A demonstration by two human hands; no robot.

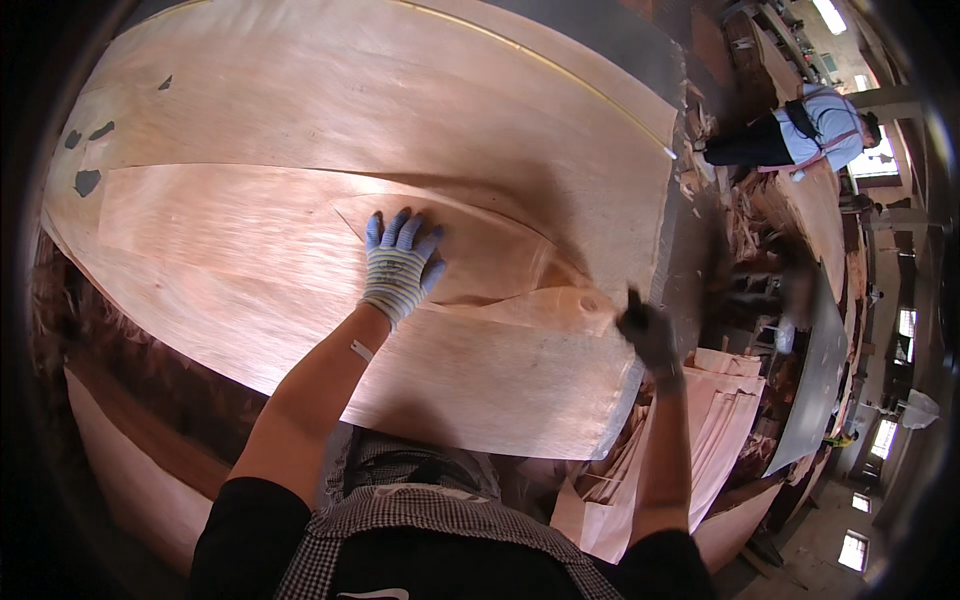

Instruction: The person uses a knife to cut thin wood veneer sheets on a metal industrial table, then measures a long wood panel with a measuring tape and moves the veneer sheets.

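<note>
A loose strip of thin wood veneer [220, 215] lies over a wide veneer sheet [500, 390], its right part lifted and buckled into folds. My left hand [396, 262], in a striped glove with blue fingertips, presses on the strip with its fingers spread. Just past the strip's right end is my right hand [652, 335] in a dark glove, near the big sheet's right edge. It is blurred; a short dark shape sticks up from it, and I cannot make out whether it is a finger or a tool.
A thin yellow strip [540, 55] runs along the sheet's far side. Dark patches [88, 182] mark its left end. Stacked veneer pieces [715, 410] lie at the lower right. Another person [815, 130] stands at the far right near scrap veneer [745, 215].
</note>
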